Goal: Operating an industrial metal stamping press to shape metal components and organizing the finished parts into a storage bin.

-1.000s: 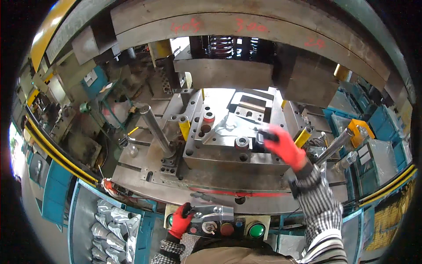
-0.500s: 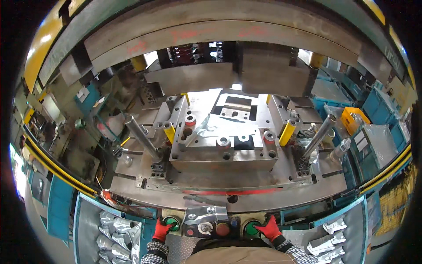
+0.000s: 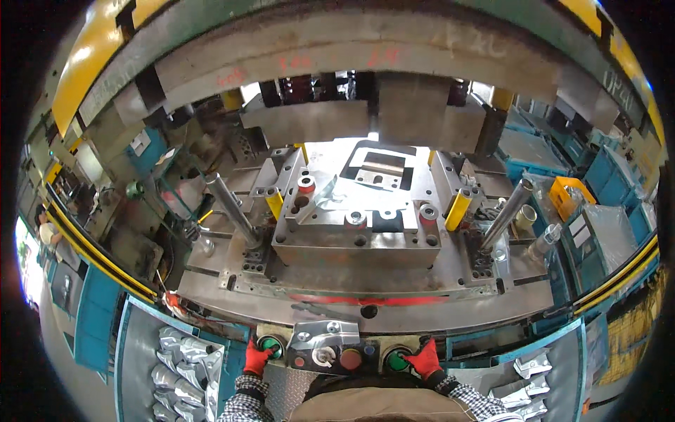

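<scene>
My left hand (image 3: 257, 357), in a red glove, rests at the left green push button (image 3: 271, 344), with a digit reaching onto it. On the other side my right hand (image 3: 425, 359), gloved alike, touches the right green push button (image 3: 398, 359). Both hands hold nothing, and their digits are spread around the button housings. Between them lies a shiny formed metal part (image 3: 325, 333) on the control box, beside a red button (image 3: 351, 359). Beyond stands the lower die (image 3: 355, 252) with a bright sheet piece (image 3: 330, 197) on top. The press's upper die (image 3: 309, 123) hangs above, apart from it.
Bins with several formed metal parts flank me, left (image 3: 184, 369) and right (image 3: 524, 387). Steel guide posts rise at the left (image 3: 233, 211) and right (image 3: 508, 214) of the die. Blue crates (image 3: 527, 144) and a yellow crate (image 3: 568, 193) stand at the far right.
The view has shifted slightly. The upper press slab shows a little lower in the picture and the lower die a little higher. Both hands stay at the green buttons.
</scene>
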The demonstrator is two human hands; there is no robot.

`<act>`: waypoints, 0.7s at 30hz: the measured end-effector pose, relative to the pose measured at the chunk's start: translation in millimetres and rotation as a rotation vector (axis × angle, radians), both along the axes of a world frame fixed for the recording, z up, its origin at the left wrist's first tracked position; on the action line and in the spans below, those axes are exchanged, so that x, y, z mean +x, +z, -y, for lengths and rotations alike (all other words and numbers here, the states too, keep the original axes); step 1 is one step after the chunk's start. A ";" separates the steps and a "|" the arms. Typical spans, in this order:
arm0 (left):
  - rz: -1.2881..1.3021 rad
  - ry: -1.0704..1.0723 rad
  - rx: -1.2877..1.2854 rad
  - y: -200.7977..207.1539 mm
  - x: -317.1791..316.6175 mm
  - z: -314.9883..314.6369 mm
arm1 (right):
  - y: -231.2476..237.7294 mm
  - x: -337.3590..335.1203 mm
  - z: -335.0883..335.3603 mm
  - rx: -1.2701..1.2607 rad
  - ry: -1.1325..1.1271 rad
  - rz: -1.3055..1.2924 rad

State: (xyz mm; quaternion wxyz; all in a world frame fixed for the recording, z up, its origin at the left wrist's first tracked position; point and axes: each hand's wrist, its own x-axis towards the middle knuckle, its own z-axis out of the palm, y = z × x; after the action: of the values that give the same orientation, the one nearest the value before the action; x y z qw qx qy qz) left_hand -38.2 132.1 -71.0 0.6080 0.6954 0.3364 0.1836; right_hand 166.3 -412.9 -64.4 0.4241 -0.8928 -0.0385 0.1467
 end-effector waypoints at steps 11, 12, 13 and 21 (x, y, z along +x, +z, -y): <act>0.115 -0.028 -0.087 -21.7 -8.1 -13.0 | 15.0 -3.1 -5.5 0.012 -0.014 0.036; 0.126 -0.015 -0.098 -22.1 -11.3 -14.9 | 18.2 -4.0 -7.4 0.008 -0.008 0.046; 0.135 -0.002 -0.110 -22.1 -14.3 -15.2 | 24.4 -4.2 -10.2 0.021 -0.005 0.035; -0.047 -0.045 -0.019 -10.1 2.6 -2.4 | -4.5 -5.1 4.6 -0.047 -0.021 0.118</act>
State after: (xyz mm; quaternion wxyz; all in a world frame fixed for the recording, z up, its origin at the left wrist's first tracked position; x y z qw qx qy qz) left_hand -35.6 134.6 -81.1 0.6104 0.7012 0.3365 0.1500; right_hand 161.2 -417.5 -68.9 0.4013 -0.9101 -0.0505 0.0904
